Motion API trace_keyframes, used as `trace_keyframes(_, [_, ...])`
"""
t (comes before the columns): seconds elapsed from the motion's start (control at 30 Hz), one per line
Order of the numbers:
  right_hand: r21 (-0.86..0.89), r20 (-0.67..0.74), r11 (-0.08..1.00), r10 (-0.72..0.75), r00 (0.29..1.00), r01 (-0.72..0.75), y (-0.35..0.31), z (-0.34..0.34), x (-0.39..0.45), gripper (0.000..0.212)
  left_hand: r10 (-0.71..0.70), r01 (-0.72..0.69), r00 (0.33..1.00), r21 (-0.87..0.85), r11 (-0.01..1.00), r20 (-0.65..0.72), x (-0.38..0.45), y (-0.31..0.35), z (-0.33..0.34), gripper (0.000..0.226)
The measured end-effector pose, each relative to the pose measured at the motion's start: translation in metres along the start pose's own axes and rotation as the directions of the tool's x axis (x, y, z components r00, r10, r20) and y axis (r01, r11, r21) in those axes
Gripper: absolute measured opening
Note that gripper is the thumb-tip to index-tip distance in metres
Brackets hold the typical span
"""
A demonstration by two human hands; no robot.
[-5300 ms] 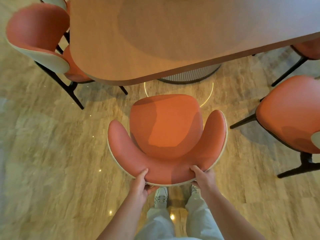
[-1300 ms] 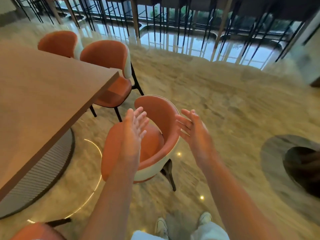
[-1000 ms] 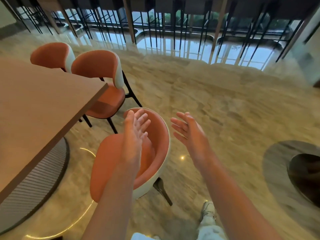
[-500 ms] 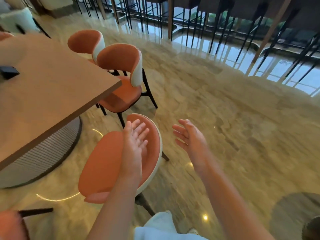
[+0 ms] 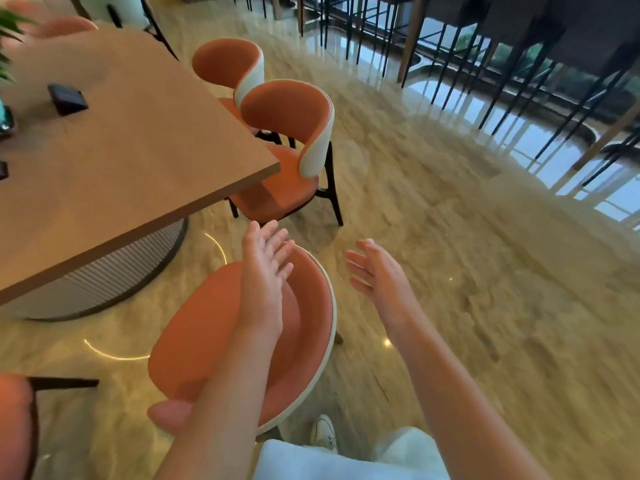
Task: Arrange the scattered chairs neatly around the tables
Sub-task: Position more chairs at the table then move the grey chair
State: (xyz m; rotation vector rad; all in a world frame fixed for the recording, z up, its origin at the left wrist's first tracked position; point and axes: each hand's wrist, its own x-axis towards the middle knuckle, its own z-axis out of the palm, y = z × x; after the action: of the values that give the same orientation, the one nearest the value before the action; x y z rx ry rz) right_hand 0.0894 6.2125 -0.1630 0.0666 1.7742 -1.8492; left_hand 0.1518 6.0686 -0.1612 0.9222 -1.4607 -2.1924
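Observation:
An orange chair point(image 5: 194, 341) with a white-backed shell stands just below me, off the corner of the wooden table point(image 5: 114, 161). My left hand point(image 5: 265, 271) hovers over its backrest with straight fingers, holding nothing. My right hand point(image 5: 375, 277) is raised to the right of the chair, fingers spread, apart from it. Two more orange chairs point(image 5: 287, 133) point(image 5: 225, 64) stand along the table's right side, the nearer one partly under the tabletop. Another orange chair point(image 5: 14, 424) shows at the bottom left edge.
The table rests on a ribbed round base point(image 5: 114, 268). A dark flat object point(image 5: 67, 98) lies on the tabletop. Beige marble floor point(image 5: 485, 271) stretches to the right. Black vertical railings point(image 5: 450, 57) run along the far side. My white shoe point(image 5: 323, 433) is beside the chair.
The view has swung left and I have stepped closer to the chair. Both hands stay raised and empty over it. Five seconds ago both hands gripped another chair's backrest.

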Motion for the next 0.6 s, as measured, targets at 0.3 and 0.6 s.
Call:
trace_keyframes(0.3, [-0.193, 0.230, 0.975, 0.156, 0.961, -0.113, 0.004, 0.022, 0.070, 0.018, -0.056, 0.049, 0.959, -0.031, 0.998, -0.280, 0.014, -0.018, -0.018, 0.061])
trace_keyframes(0.6, [-0.354, 0.489, 0.932, 0.250, 0.836, -0.071, 0.017, 0.036, 0.120, 0.035, -0.122, -0.001, 0.755, -0.188, 0.982, -0.644, -0.004, -0.050, -0.017, 0.055])
